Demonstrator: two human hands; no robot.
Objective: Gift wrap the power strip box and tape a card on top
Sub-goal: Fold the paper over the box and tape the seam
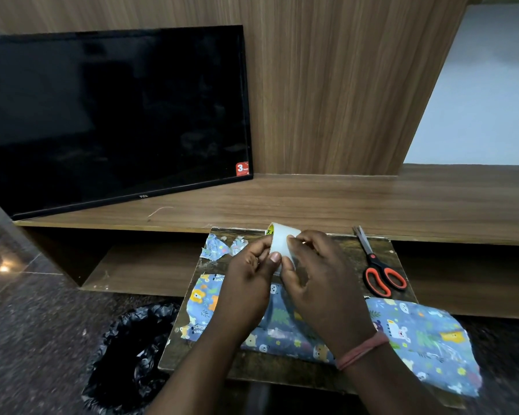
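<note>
- Head view: a roll of clear tape (282, 244) is held up above the wrapped box (285, 327) by both hands; the box, covered in blue animal-print paper, lies on the small wooden board (381, 250), directly below the roll.
- The roll is pinched at its left side by the left hand (247, 283), thumb pressed on the tape face.
- The right hand (318, 277) is curled against the roll's right side, fingertips seemingly picking for the tape end.
- The box's long axis runs left to right beneath both wrists, with loose paper trailing right.
- Scissors (378, 268) are seen right of the roll, nearer the right hand.
- No card is visible.
</note>
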